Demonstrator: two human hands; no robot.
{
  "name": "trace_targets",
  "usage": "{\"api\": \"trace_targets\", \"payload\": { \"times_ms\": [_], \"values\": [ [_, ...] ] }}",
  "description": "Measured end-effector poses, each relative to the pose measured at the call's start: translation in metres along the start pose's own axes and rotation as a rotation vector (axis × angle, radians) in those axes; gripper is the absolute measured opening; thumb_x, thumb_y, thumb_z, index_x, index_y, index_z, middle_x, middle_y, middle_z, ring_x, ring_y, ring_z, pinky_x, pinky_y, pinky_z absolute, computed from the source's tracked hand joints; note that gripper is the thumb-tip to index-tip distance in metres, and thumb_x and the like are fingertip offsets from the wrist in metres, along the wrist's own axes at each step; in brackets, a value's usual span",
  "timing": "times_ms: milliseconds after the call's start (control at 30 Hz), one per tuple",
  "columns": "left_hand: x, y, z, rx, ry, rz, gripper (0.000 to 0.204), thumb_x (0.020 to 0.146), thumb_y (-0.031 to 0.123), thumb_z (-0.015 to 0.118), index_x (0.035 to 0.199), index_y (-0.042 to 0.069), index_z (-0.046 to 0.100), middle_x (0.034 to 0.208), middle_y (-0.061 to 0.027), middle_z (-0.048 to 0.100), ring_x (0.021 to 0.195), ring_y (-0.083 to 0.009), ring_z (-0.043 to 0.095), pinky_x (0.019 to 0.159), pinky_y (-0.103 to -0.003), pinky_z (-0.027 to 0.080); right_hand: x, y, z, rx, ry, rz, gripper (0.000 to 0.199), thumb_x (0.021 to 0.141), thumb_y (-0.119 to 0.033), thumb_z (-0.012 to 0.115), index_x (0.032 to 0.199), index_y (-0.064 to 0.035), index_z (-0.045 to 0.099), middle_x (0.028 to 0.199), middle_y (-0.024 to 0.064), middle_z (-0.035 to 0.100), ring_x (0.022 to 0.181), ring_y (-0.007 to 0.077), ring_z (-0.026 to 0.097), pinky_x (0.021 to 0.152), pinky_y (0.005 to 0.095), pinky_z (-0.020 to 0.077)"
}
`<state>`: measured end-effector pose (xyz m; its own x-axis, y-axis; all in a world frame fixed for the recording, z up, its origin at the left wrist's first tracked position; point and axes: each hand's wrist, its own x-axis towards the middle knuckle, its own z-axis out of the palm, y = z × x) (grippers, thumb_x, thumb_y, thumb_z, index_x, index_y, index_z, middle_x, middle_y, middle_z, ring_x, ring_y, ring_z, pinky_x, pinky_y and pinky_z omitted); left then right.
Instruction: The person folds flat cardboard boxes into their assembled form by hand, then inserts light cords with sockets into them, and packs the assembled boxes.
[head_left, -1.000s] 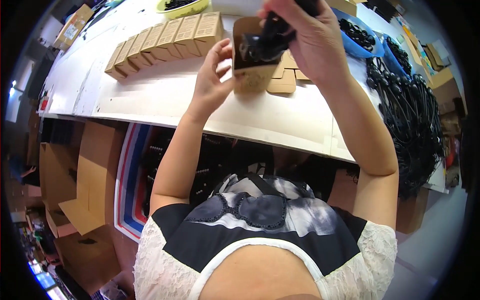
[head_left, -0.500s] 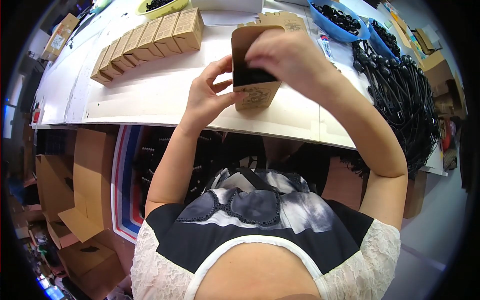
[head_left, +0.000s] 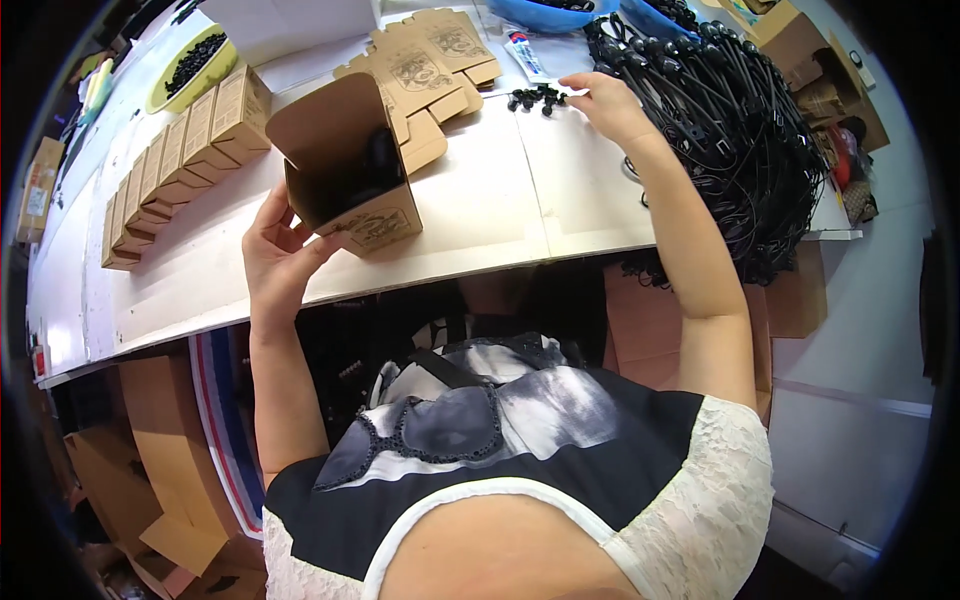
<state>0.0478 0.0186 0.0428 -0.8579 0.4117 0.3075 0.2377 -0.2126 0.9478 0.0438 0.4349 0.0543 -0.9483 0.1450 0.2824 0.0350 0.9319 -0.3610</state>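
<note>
A brown cardboard box (head_left: 380,225) stands near the table's front edge with its lid flap raised. Something black lies in its shadowed inside, too dark to name. My left hand (head_left: 275,265) grips the box's lower left side, thumb on the front face. At the far side of the table, my right hand (head_left: 615,110) reaches to a small pile of black plastic pieces (head_left: 537,98). Its thumb and forefinger are apart at the pile's right edge, and I see nothing held between them. A white and blue tube (head_left: 525,57) lies just behind the pile.
Flattened cardboard boxes (head_left: 420,75) lie behind the open box. A row of closed boxes (head_left: 185,160) runs along the left, near a yellow bowl (head_left: 160,92) of black pieces. Bundled black cables (head_left: 720,150) cover the right end, below blue bowls (head_left: 540,14).
My right hand has come out of the box's mouth and moved right to the small black pieces. The view has shifted; my left hand still holds the box.
</note>
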Motion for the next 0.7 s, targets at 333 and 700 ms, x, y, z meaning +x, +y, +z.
{"api": "trace_targets", "payload": {
  "times_ms": [333,700],
  "values": [
    [-0.003,0.003,0.011,-0.024,0.048,0.026,0.069,0.063,0.000,0.074,0.126,0.000,0.044,0.114,-0.0104,0.055,0.109,-0.0203,0.051,0.097,-0.036,0.041,-0.019,-0.026,-0.002,0.021,0.192,-0.024,0.019,0.075,-0.015,0.067,0.091,-0.0038,0.065,0.081,0.0088,0.064,0.066,0.0164,0.060,0.062,0.0265,0.0463],
    [-0.001,-0.003,0.008,-0.019,0.077,0.059,0.068,0.063,0.001,0.075,0.124,0.002,0.046,0.111,-0.0077,0.056,0.107,-0.0184,0.052,0.096,-0.035,0.041,-0.031,-0.241,-0.041,-0.144,0.205,-0.981,0.016,0.070,-0.014,0.069,0.085,-0.0099,0.066,0.085,0.0027,0.063,0.080,0.0195,0.059,0.072,0.0309,0.0467]
  ]
}}
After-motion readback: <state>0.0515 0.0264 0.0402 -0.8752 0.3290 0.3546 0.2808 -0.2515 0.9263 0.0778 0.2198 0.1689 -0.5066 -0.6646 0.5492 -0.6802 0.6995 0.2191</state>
